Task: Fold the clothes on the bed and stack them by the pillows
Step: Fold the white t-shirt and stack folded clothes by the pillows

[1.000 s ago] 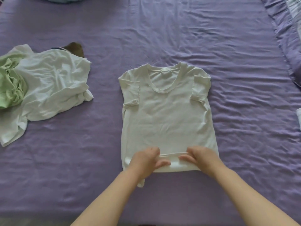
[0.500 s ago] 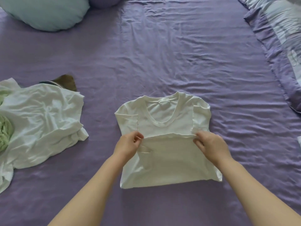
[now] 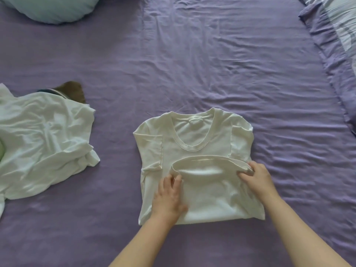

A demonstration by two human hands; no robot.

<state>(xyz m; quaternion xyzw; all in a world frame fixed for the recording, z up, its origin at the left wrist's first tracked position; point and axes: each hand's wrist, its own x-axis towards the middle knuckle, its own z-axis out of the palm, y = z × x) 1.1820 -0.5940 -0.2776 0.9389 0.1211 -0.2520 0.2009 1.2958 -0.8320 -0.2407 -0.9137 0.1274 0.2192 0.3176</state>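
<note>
**Cream shirt: hem brought up to the chest**

- Cream shirt (image 3: 194, 151): on the purple sheet (image 3: 212, 64), sleeves tucked in. Hem, a second ago at the near edge, now doubled up just below the neckline; half fold nearly laid.
- Left hand (image 3: 169, 197): fingers lying fairly flat on the folded part, near the hem's left end.
- Right hand (image 3: 256, 178): pinching the hem's right end.
- Unfolded white shirt (image 3: 44, 139): left of the cream shirt, awaiting its turn.
- Pale blue pillow (image 3: 52, 8): beyond, well apart; stacking not begun.

Two white shirts (image 3: 194, 143) (image 3: 44, 139), two pillows (image 3: 52, 8) (image 3: 339, 26), two hands (image 3: 169, 197) (image 3: 256, 178)
</note>
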